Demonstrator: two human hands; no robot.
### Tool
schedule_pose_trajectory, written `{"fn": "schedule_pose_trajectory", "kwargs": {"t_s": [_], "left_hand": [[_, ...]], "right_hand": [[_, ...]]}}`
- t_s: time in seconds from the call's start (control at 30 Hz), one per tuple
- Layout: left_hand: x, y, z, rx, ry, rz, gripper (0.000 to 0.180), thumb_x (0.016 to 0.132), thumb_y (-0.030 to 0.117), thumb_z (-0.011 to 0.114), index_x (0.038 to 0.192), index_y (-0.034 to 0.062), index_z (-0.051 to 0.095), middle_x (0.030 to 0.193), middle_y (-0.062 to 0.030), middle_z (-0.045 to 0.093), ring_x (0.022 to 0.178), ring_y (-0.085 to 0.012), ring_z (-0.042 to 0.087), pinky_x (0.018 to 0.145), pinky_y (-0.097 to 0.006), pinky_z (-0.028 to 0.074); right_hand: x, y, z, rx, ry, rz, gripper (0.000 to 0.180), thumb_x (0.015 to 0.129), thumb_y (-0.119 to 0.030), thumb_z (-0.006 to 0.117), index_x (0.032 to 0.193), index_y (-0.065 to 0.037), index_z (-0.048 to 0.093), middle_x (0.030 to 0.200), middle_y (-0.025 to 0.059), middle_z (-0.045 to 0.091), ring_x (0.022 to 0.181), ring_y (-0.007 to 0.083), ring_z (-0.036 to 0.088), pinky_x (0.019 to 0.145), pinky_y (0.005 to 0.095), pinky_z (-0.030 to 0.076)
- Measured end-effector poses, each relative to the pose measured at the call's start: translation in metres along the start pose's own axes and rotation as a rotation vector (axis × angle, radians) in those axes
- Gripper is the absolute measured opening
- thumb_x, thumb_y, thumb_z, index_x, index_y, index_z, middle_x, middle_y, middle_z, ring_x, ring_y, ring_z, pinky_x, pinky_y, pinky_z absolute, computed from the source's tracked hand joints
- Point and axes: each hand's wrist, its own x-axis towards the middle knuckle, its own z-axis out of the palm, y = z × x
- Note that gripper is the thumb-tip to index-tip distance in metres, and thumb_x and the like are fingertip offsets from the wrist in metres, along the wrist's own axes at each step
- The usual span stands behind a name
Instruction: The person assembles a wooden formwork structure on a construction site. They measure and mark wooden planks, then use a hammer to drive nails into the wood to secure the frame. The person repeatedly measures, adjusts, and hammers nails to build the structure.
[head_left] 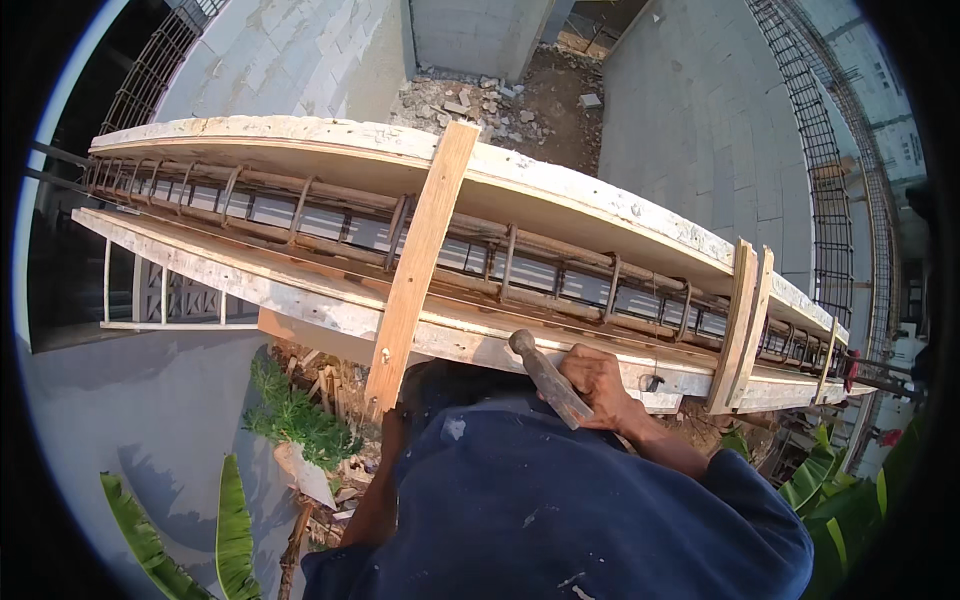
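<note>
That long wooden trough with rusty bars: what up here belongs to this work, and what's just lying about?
In use: grey-headed hammer in right hand; pale timber cross brace; plank trough; rusty steel cage.
Lying about: rubble heap; green leaves.

Rough pale wood forms the cross plank [420, 262] and formwork boards [300, 300] — rusty matt steel rebar [340, 215] between — worn hammer handle [550, 380].

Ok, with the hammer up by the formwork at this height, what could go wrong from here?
1. The right hand grips the hammer beside the plank edge; if it slipped, it would likely fall to the ground far below.
2. The wooden cross brace overhangs the near plank; a knock might loosen it.
3. The left hand is hidden below the brace, so any support there cannot be confirmed.
</note>
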Motion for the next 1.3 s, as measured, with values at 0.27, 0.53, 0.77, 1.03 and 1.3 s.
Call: {"fn": "schedule_pose_trajectory", "kwargs": {"t_s": [0.27,0.53,0.77,1.03,1.3], "left_hand": [[0.026,0.063,0.035,-0.209,0.325,0.022,0.018,0.086,0.016,0.068,0.089,-0.0019,0.069,0.077,-0.0176,0.065,0.072,-0.0315,0.066,0.068,-0.04,0.052],[0.016,0.096,-0.003,-0.254,-0.149,-0.1,0.042,0.09,0.038,0.063,0.117,0.0064,0.067,0.109,-0.0222,0.068,0.102,-0.0401,0.066,0.085,-0.045,0.053],[0.008,0.06,0.006,-0.147,0.117,-0.018,0.03,0.092,0.022,0.054,0.109,0.0005,0.068,0.106,-0.0229,0.069,0.102,-0.0387,0.066,0.096,-0.045,0.048],[0.067,0.065,0.082,-0.188,-0.121,-0.12,0.034,0.092,0.025,0.055,0.115,0.0005,0.063,0.118,-0.0232,0.063,0.109,-0.0364,0.062,0.094,-0.044,0.049],[0.064,0.062,0.077,-0.125,-0.071,-0.167,0.032,0.09,0.022,0.057,0.113,0.0003,0.062,0.116,-0.0227,0.063,0.107,-0.0365,0.062,0.093,-0.044,0.049]], "right_hand": [[0.008,-0.002,-0.003,-0.102,-0.132,0.154,0.021,0.078,-0.025,0.079,0.082,-0.007,0.069,0.07,0.0059,0.063,0.062,0.0225,0.056,0.057,0.0367,0.043],[0.001,0.008,-0.001,-0.186,-0.181,0.161,0.029,0.075,-0.035,0.073,0.081,-0.007,0.067,0.072,0.0065,0.061,0.065,0.0252,0.052,0.059,0.0377,0.04],[0.005,-0.002,0.01,-0.278,-0.037,0.168,0.038,0.08,-0.037,0.08,0.063,-0.01,0.058,0.056,0.0036,0.052,0.053,0.0196,0.043,0.052,0.0371,0.034],[0.009,-0.012,0.011,-0.033,0.001,0.417,0.045,0.086,-0.044,0.073,0.075,-0.001,0.064,0.059,0.0075,0.051,0.055,0.0219,0.041,0.053,0.0387,0.033],[0.008,-0.007,0.011,-0.27,-0.08,0.225,0.036,0.077,-0.038,0.08,0.067,-0.009,0.062,0.056,0.0059,0.053,0.052,0.0212,0.048,0.048,0.0378,0.034]]}}
